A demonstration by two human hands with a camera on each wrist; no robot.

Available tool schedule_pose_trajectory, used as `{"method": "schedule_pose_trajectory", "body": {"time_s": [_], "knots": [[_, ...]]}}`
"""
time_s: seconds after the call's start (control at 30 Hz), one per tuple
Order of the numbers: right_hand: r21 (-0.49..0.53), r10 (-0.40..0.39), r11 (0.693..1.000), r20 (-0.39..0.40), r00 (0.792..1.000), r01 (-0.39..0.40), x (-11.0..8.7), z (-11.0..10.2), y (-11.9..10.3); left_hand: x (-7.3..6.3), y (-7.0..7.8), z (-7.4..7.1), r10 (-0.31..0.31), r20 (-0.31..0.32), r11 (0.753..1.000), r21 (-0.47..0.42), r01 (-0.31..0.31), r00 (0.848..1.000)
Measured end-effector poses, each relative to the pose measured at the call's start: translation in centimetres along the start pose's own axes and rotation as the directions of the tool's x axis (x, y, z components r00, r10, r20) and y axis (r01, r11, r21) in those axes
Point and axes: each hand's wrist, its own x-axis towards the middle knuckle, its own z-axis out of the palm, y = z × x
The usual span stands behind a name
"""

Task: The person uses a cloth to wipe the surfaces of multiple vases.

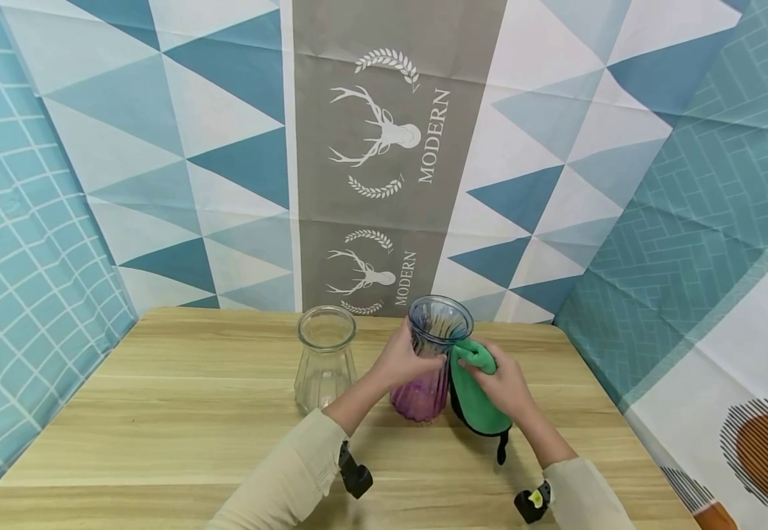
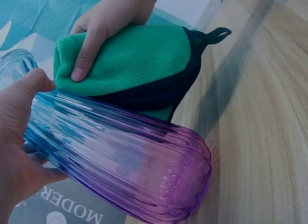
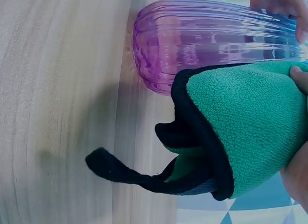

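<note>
A ribbed glass vase (image 1: 421,394), blue at the top and fading to purple at its base, stands tilted over the table. My left hand (image 1: 405,361) grips it round the neck, thumb on the near side in the left wrist view. Against the vase's right side, my right hand (image 1: 504,379) pinches a folded green cloth (image 2: 139,58) with black edging and a black hanging loop (image 3: 113,168). The cloth's upper fold lies just below the vase's rim (image 1: 441,298). In the right wrist view the cloth covers part of the vase's lower side.
A clear glass vase (image 1: 326,368) stands to the left, partly behind my left forearm. Under everything is a wood-grain table (image 1: 158,412). A patterned cloth backdrop (image 1: 238,162) rises along its back edge. Each wrist wears a black camera mount (image 1: 355,471).
</note>
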Motion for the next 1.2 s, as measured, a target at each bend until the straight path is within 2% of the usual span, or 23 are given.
{"method": "schedule_pose_trajectory", "body": {"time_s": [0.2,0.33,0.6,0.93,1.2], "knots": [[-0.011,-0.074,0.997,0.039,0.996,0.074,-0.2,0.2,0.4,0.0,-0.2,0.0,-0.001,0.002,1.0,-0.027,0.001,1.0],[-0.02,-0.089,0.996,0.061,0.994,0.09,-0.4,0.6,1.1,0.0,-0.3,-0.1,0.017,-0.007,1.0,-0.025,-0.017,1.0],[-0.028,-0.015,0.999,0.107,0.994,0.018,-1.3,1.4,2.3,0.0,-0.3,-0.2,0.027,0.003,0.999,-0.034,-0.027,1.0],[-0.112,0.044,0.993,0.154,0.987,-0.027,-1.8,1.9,2.5,-0.1,-0.3,-0.4,-0.043,-0.007,0.999,-0.009,0.043,0.999],[-0.103,0.072,0.993,0.15,0.986,-0.057,-1.7,1.6,2.5,-0.2,-0.4,-0.3,-0.079,-0.013,0.997,0.009,0.079,0.997]]}}
